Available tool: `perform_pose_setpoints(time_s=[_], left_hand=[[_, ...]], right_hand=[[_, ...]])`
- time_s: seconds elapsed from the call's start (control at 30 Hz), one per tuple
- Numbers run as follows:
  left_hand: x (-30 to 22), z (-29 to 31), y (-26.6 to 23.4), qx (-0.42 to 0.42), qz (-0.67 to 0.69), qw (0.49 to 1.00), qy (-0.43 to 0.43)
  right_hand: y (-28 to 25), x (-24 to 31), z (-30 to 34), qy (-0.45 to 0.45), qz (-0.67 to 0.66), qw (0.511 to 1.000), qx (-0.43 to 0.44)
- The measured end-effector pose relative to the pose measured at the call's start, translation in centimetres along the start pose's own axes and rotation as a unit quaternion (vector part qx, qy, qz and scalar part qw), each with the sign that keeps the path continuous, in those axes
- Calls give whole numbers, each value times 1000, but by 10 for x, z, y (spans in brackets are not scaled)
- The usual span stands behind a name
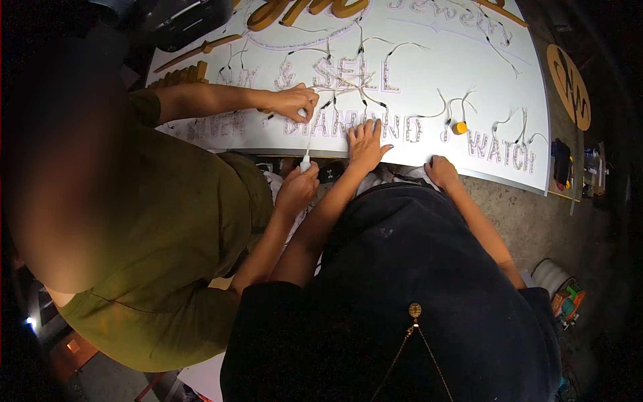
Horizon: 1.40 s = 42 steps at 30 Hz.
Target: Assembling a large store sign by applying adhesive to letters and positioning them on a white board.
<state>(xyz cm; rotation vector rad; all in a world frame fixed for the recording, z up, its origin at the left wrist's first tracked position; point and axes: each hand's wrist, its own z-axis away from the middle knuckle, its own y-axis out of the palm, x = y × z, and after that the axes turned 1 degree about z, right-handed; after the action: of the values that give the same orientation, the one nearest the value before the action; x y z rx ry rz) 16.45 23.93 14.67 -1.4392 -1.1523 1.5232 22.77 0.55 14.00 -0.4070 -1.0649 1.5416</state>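
A large white sign board (pixel 429 60) lies flat, with outlined letters filled by small light modules joined by thin wires (pixel 375 50). My left hand (pixel 367 144) presses flat on the board's near part, fingers spread, holding nothing. My right hand (pixel 442 171) sits at the board's near edge, its fingers curled over that edge. A co-worker in an olive shirt (pixel 167 221) stands at my left. One of their hands (pixel 295 102) pinches something on the letters, and the other (pixel 298 186) holds a thin white tool (pixel 306 161) just left of my left hand.
A small yellow cap (pixel 459 127) rests on the board. Gold raised letters (pixel 301 10) lie at the far end, and a round gold disc (pixel 569 84) sits off the right side. Small tools (pixel 561 162) and a coil (pixel 553 273) lie on the concrete floor (pixel 536 221).
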Motion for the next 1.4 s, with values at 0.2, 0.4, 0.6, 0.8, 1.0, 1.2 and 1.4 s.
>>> perform_pose_setpoints(time_s=[0.2,0.4,0.6,0.8,1.0,1.2,1.4], left_hand=[[-3,1,-5,9,-6,1000,-11],[1,7,-4,13,-12,999,-30],[2,13,-5,14,-15,999,-32],[-3,15,-12,28,21,999,-29],[-6,19,-16,19,19,999,-23],[-20,25,-23,47,1,999,-23],[-35,33,-20,132,10,990,-54]], right_hand=[[-2,1,1,16,-7,1000,10],[-2,1,0,14,2,1000,11],[0,-1,-2,9,9,1000,15],[-3,0,-2,8,12,1000,21],[-9,3,-1,14,25,998,52],[-18,3,-4,-4,44,996,72],[-20,-8,-9,-54,68,993,84]])
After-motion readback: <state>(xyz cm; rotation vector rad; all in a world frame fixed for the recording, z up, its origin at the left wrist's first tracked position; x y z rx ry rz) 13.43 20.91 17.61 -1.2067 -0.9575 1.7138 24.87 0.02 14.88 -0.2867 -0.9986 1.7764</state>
